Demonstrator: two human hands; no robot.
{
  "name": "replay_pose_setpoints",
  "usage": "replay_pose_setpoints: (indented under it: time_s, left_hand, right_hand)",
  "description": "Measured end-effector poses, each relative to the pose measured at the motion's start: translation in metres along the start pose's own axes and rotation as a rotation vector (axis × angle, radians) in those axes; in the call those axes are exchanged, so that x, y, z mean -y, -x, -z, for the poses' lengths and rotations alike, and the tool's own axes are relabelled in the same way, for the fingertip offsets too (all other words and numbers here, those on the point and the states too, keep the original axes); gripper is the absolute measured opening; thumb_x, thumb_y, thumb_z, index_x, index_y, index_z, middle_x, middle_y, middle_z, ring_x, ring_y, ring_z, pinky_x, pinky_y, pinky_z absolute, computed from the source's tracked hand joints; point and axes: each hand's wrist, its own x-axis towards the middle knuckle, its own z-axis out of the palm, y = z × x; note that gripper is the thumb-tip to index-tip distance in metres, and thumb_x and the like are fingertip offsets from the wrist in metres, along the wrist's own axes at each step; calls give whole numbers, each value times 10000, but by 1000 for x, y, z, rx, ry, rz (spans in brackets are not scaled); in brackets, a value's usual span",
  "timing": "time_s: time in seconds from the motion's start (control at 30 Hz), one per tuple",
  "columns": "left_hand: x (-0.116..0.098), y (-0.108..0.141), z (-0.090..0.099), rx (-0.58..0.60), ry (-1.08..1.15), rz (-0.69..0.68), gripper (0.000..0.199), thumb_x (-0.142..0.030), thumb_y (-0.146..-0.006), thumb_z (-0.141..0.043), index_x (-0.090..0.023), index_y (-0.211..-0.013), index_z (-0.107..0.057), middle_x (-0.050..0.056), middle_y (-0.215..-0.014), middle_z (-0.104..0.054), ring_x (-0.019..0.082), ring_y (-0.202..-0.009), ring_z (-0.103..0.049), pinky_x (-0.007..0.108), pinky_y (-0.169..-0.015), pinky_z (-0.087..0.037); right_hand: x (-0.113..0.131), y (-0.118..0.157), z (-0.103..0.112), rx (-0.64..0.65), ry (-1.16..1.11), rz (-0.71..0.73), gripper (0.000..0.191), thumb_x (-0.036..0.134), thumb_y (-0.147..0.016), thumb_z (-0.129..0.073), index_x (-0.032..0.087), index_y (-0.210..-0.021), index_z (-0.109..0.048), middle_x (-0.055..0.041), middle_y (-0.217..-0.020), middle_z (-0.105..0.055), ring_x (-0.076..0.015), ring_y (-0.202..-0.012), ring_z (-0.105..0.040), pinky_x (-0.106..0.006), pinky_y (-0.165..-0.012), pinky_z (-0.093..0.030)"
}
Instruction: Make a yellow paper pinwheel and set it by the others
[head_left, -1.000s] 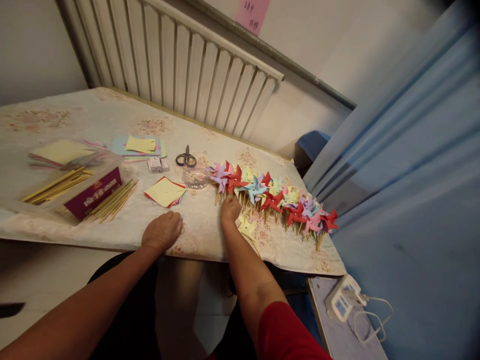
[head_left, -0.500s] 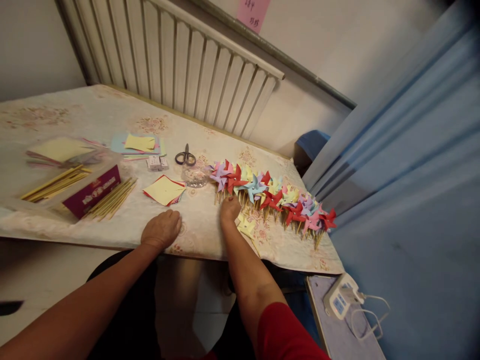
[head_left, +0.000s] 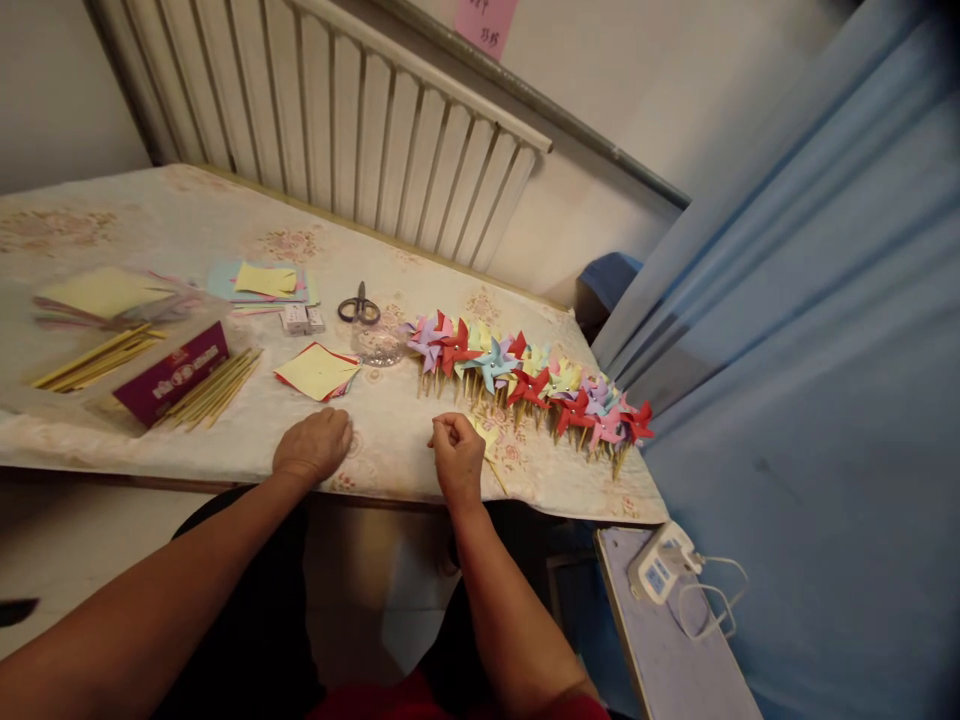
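Note:
My left hand (head_left: 313, 445) rests on the tablecloth near the front edge with its fingers curled under; no object shows in it. Just beyond it lies a stack of square paper sheets (head_left: 318, 372), yellow on top. My right hand (head_left: 457, 458) is closed with its fingertips pinched, and anything held there is too small or hidden to tell. Partly behind that hand, a yellow paper pinwheel (head_left: 487, 440) lies with its stick toward the edge. Past it is a crowded row of coloured pinwheels (head_left: 529, 388) on sticks. A clear dish of small shiny bits (head_left: 381, 348) sits between stack and row.
Scissors (head_left: 359, 305) lie behind the dish, with small boxes (head_left: 303, 320) and more cut paper (head_left: 265, 280) to their left. Wooden sticks (head_left: 214, 390) lean by a purple box (head_left: 174, 375). A blue curtain (head_left: 787, 350) and a power strip (head_left: 664, 565) are at right.
My right hand has drawn back toward me from the front of the pinwheel row, turning so its curled fingers show. My left hand stays in place. The view has shifted slightly.

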Motion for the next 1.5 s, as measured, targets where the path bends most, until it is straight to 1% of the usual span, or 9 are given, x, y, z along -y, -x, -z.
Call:
replay_pose_setpoints:
  time_s: [0.07, 0.13, 0.23, 0.33, 0.47, 0.6, 0.87, 1.1, 1.5]
  left_hand:
    - [0, -1, 1, 8, 6, 3, 473, -343, -983, -244, -123, -1030, -660, 168, -1013, -670, 298, -970, -645, 385, -787, -443]
    - [0, -2, 2, 23, 13, 8, 479, -344, -981, -241, -120, -1029, -661, 172, -1022, -671, 301, -973, -647, 386, -783, -443]
    - [0, -3, 2, 22, 17, 6, 488, -349, -977, -236, -119, -1030, -662, 178, -1031, -673, 301, -983, -644, 387, -790, -444]
    - [0, -4, 3, 32, 29, 14, 508, -359, -975, -221, -120, -1024, -666, 187, -1041, -674, 311, -986, -642, 402, -791, -450]
    - [1, -6, 2, 48, 31, 35, 517, -375, -972, -211, -130, -1019, -664, 188, -1052, -678, 319, -979, -646, 408, -771, -453]
    - [2, -6, 2, 52, 34, 41, 517, -382, -967, -207, -142, -1008, -663, 184, -1058, -682, 313, -994, -644, 395, -766, -451]
    - [1, -7, 5, 82, 61, 90, 556, -408, -956, -202, -128, -1016, -679, 207, -1093, -674, 340, -998, -630, 424, -765, -464]
    - [-2, -5, 14, 123, 83, 107, 532, -403, -971, -201, -125, -1021, -653, 205, -1120, -654, 320, -1006, -621, 413, -781, -457]
    - [-5, -2, 19, 100, 87, 105, 522, -389, -972, -190, -122, -996, -637, 205, -1107, -650, 322, -990, -615, 421, -771, -447]
  right_hand:
    - [4, 10, 15, 4, -2, 11, 169, 327, -831, -531, 195, -833, -636, 55, -567, -570, -122, -519, -536, -221, -549, -416]
    - [-3, 19, 34, -4, 41, 10, 186, 328, -833, -526, 189, -853, -647, 45, -581, -586, -127, -530, -551, -227, -559, -426]
    - [-29, 28, 69, -43, 168, -8, 212, 337, -832, -511, 186, -846, -658, 22, -610, -612, -145, -576, -577, -242, -591, -430]
    - [-61, 33, 103, -162, 348, -28, 235, 352, -827, -493, 196, -806, -667, 14, -614, -606, -157, -593, -552, -259, -624, -416]
    - [-93, 32, 131, -327, 429, -108, 270, 378, -811, -458, 206, -757, -659, -22, -667, -646, -178, -630, -552, -282, -669, -419]
    - [-107, 28, 135, -415, 439, -134, 306, 406, -816, -429, 204, -781, -657, -44, -691, -662, -192, -647, -563, -291, -684, -422]
    - [-108, 24, 132, -382, 491, -107, 308, 376, -835, -417, 206, -768, -665, -58, -708, -679, -195, -668, -571, -287, -692, -403]
    - [-108, 24, 135, -373, 519, -112, 296, 321, -852, -411, 207, -789, -676, -57, -725, -689, -198, -688, -587, -276, -698, -410]
    - [-106, 23, 136, -329, 532, -131, 292, 316, -855, -411, 207, -769, -668, -36, -685, -659, -189, -654, -562, -272, -677, -394]
